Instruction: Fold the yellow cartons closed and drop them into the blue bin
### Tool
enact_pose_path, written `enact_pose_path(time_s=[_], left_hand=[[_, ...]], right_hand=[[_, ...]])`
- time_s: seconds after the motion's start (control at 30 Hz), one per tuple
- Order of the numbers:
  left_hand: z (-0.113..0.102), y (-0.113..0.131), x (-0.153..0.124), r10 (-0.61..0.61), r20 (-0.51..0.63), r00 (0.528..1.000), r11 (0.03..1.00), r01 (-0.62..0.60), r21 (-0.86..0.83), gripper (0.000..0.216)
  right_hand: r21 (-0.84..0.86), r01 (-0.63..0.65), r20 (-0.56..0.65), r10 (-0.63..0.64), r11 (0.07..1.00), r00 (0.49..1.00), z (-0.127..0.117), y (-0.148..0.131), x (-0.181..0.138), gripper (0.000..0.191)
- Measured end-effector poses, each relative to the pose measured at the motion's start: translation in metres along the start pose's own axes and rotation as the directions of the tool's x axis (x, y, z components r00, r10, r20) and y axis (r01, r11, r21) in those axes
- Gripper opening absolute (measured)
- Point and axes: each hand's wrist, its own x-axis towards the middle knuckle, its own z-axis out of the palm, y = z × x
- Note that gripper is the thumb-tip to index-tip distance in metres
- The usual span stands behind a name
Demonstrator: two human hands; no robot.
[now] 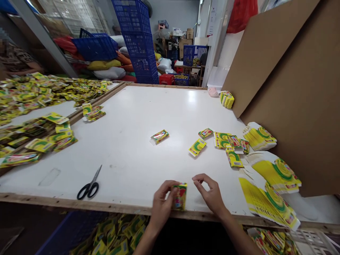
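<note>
At the front edge of the white table [127, 117], my left hand [162, 202] is closed round a small yellow, green and red carton [180, 197], holding it upright between thumb and fingers. To its right, my right hand [211, 193] is raised just above the table, apart from the carton. Its thumb and forefinger curve into a pinch, and nothing shows between the tips. Beyond my hands lie a yellow carton [197, 147], a smaller carton [205, 132] and another carton [160, 136] with its white end flap out.
Black-handled scissors [90, 184] lie at front left. Fanned stacks of flat cartons [273, 202] are at right, beside a leaning cardboard sheet [297, 99]. Heaped packets [47, 92] cover the left side, where a person [18, 58] sits. Blue crates [138, 39] stand behind; packets fill a bin [117, 233] below.
</note>
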Motion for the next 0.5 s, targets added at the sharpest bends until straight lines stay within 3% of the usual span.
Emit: enact_pose_path(time_s=[0.1,0.17,0.23,0.3,0.4,0.5], left_hand=[[-0.056,0.013,-0.005,-0.049,-0.147,0.988,0.987,0.070,0.145,0.029],[-0.104,0.017,-0.014,-0.057,-0.141,0.988,0.944,0.099,0.313,0.033],[-0.149,0.015,-0.027,-0.113,-0.144,0.983,0.871,0.168,0.462,0.041],[-0.183,0.010,-0.039,-0.095,-0.220,0.971,0.795,0.207,0.571,0.049],[-0.192,0.004,-0.047,0.007,-0.320,0.947,0.754,0.205,0.624,0.050],[-0.149,0.004,-0.033,0.000,-0.273,0.962,0.841,0.148,0.520,0.042]], right_hand=[[-0.329,0.070,0.033,-0.063,0.942,0.998,-0.010,0.013,0.052,0.023],[-0.612,0.129,0.191,-0.013,0.781,0.982,-0.014,0.025,0.091,0.045],[-0.648,0.167,0.259,0.009,0.743,0.966,-0.016,0.036,0.124,0.058],[-0.639,0.198,0.317,0.019,0.743,0.948,-0.016,0.043,0.145,0.059],[-0.613,0.236,0.385,0.024,0.754,0.923,-0.013,0.043,0.151,0.049],[-0.572,0.254,0.431,0.023,0.780,0.902,-0.009,0.029,0.131,0.044]])
